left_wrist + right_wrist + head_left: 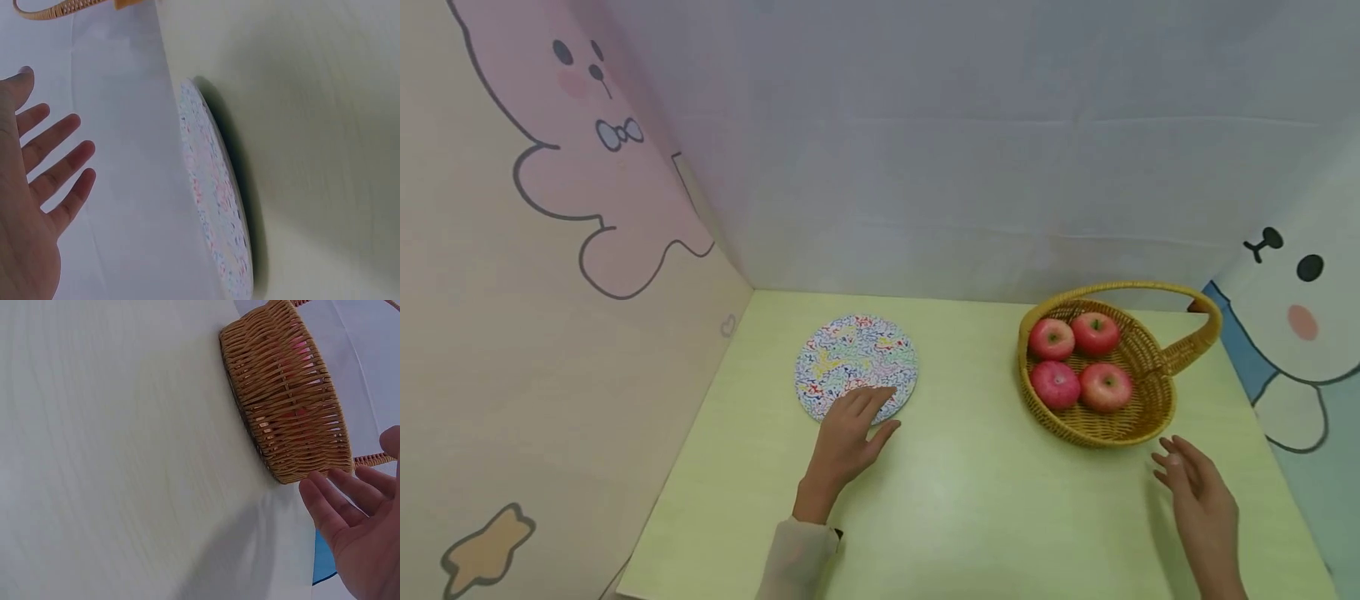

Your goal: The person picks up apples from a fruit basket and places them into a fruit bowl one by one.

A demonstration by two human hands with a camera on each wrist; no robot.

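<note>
A round flat mat [855, 362] speckled in many colours lies on the pale green table [970, 492], left of centre. My left hand [868, 412] is spread with straight fingers over the mat's near edge; the left wrist view shows the hand [44, 181] a little apart from the mat [212, 194], holding nothing. A woven wicker basket [1138, 412] with an arched handle [1195, 333] stands at the right and holds several red apples [1078, 362]. My right hand [1176, 462] hovers open just beside the basket's near right side. In the right wrist view its fingers [350, 500] are close to the basket wall [284, 394].
Cartoon-printed panels wall in the table: a pink one [550, 250] on the left, a plain pale one [962, 167] behind, a white and blue one [1300, 333] on the right. Bare tabletop lies between the mat and the basket.
</note>
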